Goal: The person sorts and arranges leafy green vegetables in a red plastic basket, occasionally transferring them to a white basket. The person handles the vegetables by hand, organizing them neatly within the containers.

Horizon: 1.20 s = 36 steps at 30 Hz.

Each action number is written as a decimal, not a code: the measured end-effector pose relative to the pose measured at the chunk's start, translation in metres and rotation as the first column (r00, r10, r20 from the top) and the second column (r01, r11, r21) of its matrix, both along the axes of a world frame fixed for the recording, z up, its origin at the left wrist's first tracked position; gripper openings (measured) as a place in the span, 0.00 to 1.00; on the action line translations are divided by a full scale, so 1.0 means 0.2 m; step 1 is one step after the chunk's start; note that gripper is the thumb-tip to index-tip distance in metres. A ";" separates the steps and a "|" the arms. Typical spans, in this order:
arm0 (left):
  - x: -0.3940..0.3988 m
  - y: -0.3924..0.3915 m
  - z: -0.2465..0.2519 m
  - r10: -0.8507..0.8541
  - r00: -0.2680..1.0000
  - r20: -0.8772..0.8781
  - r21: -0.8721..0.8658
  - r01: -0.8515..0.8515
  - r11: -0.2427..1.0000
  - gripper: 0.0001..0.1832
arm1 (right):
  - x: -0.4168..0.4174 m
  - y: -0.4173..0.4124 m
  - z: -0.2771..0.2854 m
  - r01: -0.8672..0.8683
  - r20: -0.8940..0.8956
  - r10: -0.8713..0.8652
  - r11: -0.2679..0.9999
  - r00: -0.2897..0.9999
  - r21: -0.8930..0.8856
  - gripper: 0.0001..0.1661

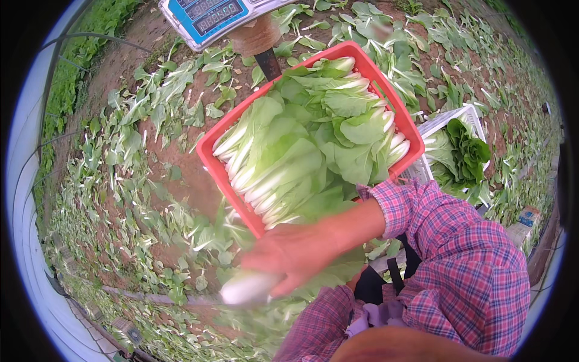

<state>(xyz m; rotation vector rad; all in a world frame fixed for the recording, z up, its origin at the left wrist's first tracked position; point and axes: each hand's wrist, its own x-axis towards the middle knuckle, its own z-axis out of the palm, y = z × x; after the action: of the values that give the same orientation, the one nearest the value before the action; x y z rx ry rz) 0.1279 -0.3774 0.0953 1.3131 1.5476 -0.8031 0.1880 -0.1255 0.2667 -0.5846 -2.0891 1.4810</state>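
Blurred by motion, my right hand point(289, 255) grips a leafy green with a thick white base point(249, 287), probably bok choy, below the near left edge of a red plastic crate point(217, 169). Bok choy point(289, 154) fills that crate in two rows, white stems outward along the sides and leaves meeting in the middle. Only a sliver of my left hand point(356, 278) shows at its plaid cuff, beneath my right forearm; its fingers are hidden. Large green leaves point(337, 267) lie between the two arms.
A digital scale's display head point(217, 20) stands on a post beyond the red crate. To the right is a white plastic crate point(472, 117) holding dark and pale leafy greens point(466, 154). Cut leaves litter the soil all round. A pale sheet wall point(27, 181) curves along the left.
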 end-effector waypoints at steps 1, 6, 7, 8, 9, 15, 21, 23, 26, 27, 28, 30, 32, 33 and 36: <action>0.01 0.00 -0.01 -0.002 1.000 0.002 0.008 0.002 1.000 0.54 | 0.03 0.01 0.04 -0.013 0.003 0.013 0.997 1.000 -0.074 0.26; 0.03 -0.01 -0.04 -0.023 1.000 0.003 0.028 0.023 0.999 0.53 | 0.12 0.01 0.05 -0.024 -0.111 -0.006 0.962 0.994 -0.272 0.31; 0.03 -0.01 -0.05 -0.026 1.000 0.004 0.031 0.026 0.999 0.53 | 0.12 0.00 0.03 -0.031 -0.127 -0.005 0.958 0.992 -0.284 0.31; 0.04 -0.01 -0.05 -0.029 1.000 0.006 0.031 0.029 0.999 0.52 | 0.13 0.00 0.01 -0.038 -0.142 -0.004 0.955 0.990 -0.295 0.32; 0.04 -0.01 -0.05 -0.031 1.000 0.003 0.033 0.031 0.999 0.52 | 0.13 -0.01 0.00 -0.048 -0.160 -0.001 0.951 0.987 -0.307 0.33; 0.05 0.00 -0.04 -0.039 0.999 0.004 0.061 0.039 0.997 0.51 | 0.11 -0.04 -0.06 -0.145 -0.307 -0.046 0.810 0.951 -0.568 0.35; 0.00 -0.05 -0.01 -0.058 0.998 0.031 0.066 0.056 0.996 0.49 | 0.17 -0.08 -0.46 -0.216 -0.159 0.150 0.545 0.976 -0.810 0.34; -0.01 -0.03 0.01 0.087 0.991 0.105 0.028 -0.090 0.996 0.48 | 0.30 -0.18 -0.60 -0.066 0.031 0.179 0.511 0.983 -0.857 0.33; -0.12 -0.08 0.00 0.759 0.463 0.458 -0.023 -0.847 0.531 0.36 | 0.39 -0.32 -0.76 0.063 0.231 0.263 0.522 0.937 -0.851 0.33; -0.16 -0.11 -0.01 0.810 0.077 0.582 -0.116 -0.977 0.176 0.34 | 0.40 -0.36 -0.79 0.096 0.278 0.294 0.511 0.915 -0.854 0.33; -0.13 -0.08 0.01 0.787 -0.149 0.598 -0.225 -0.974 -0.014 0.34 | 0.39 -0.40 -0.82 0.125 0.302 0.305 0.486 0.903 -0.865 0.33; -0.06 0.06 0.04 0.702 -0.430 0.568 -0.466 -0.871 -0.156 0.36 | 0.28 -0.58 -0.89 0.100 0.343 0.192 0.730 0.919 -0.676 0.37; -0.09 0.10 0.00 0.633 -0.540 0.555 -0.574 -0.799 -0.179 0.40 | 0.14 -0.55 -0.84 -0.108 0.417 0.351 0.857 0.838 -0.505 0.43; -0.15 0.06 -0.09 0.637 -0.572 0.518 -0.615 -0.766 -0.188 0.41 | 0.05 -0.49 -0.86 -0.170 0.438 0.328 0.916 0.837 -0.362 0.40; -0.19 0.15 -0.03 0.599 -0.652 0.464 -0.684 -0.694 -0.225 0.42 | -0.07 -0.05 -0.83 -0.001 0.577 -0.098 0.986 0.811 0.169 0.29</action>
<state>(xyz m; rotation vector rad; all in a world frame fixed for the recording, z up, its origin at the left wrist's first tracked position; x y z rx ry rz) 0.0899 -0.3483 0.0892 -0.2114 1.0636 1.1206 0.1735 -0.1358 0.1002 -1.1364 -2.5963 1.1738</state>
